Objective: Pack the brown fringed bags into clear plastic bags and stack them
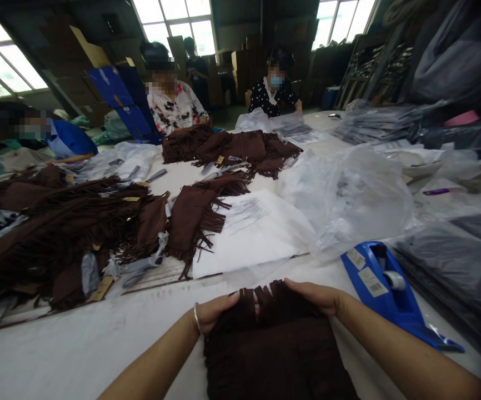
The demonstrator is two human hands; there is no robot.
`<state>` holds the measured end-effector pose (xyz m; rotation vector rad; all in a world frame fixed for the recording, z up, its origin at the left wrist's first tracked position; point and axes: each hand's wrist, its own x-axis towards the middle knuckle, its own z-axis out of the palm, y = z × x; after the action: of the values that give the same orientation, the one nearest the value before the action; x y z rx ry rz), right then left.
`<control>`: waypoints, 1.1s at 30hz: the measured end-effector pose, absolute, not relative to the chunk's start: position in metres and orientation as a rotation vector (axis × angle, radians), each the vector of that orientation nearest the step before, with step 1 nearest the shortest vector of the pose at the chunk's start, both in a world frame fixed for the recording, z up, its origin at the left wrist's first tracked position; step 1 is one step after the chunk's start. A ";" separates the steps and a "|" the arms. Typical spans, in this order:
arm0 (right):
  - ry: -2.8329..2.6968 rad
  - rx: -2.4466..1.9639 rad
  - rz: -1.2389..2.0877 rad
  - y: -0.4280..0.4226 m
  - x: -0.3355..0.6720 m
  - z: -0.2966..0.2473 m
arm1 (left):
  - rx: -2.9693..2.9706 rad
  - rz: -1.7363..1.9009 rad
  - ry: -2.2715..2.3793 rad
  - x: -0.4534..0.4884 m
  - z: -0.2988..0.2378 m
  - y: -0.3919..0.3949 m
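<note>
A dark brown fringed fabric piece (277, 350) lies folded on the white table right in front of me. My left hand (218, 310) rests on its far left corner, fingers closed over the fringe edge; a bracelet is on that wrist. My right hand (317, 295) lies on the far right corner, fingers curled on the same fringed edge. Both hands press the top of the piece.
A blue tape dispenser (384, 291) sits just right of my hands. Clear plastic bags (349, 194) and a white bag (252, 233) lie beyond. Heaps of brown fringed fabric (57, 228) fill the left. Packed grey bags (461, 272) stack at right. Several people sit across the table (99, 333).
</note>
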<state>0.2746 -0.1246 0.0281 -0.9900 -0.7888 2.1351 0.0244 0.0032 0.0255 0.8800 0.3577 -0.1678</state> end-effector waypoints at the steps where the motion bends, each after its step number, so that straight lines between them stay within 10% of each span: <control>1: -1.005 -1.071 2.066 -0.129 0.273 0.040 | 1.048 -0.183 0.329 0.022 0.037 -0.003; 9: -2.153 -1.212 1.061 -0.224 0.216 0.058 | 1.968 0.136 0.277 -0.023 0.045 -0.120; 16: -1.753 -1.263 1.154 -0.302 0.194 0.056 | 1.984 0.019 0.196 -0.052 0.055 -0.169; 21: -0.917 -1.695 0.766 -0.303 0.244 0.042 | 1.912 0.502 0.978 -0.092 0.067 -0.143; 33: -1.527 -2.042 0.275 -0.241 0.292 -0.016 | 2.501 0.373 1.465 -0.098 0.004 -0.097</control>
<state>0.2923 -0.2406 -0.0165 -2.0419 -1.5273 0.2752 -0.0977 -0.0972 0.0045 2.5013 1.4651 0.3728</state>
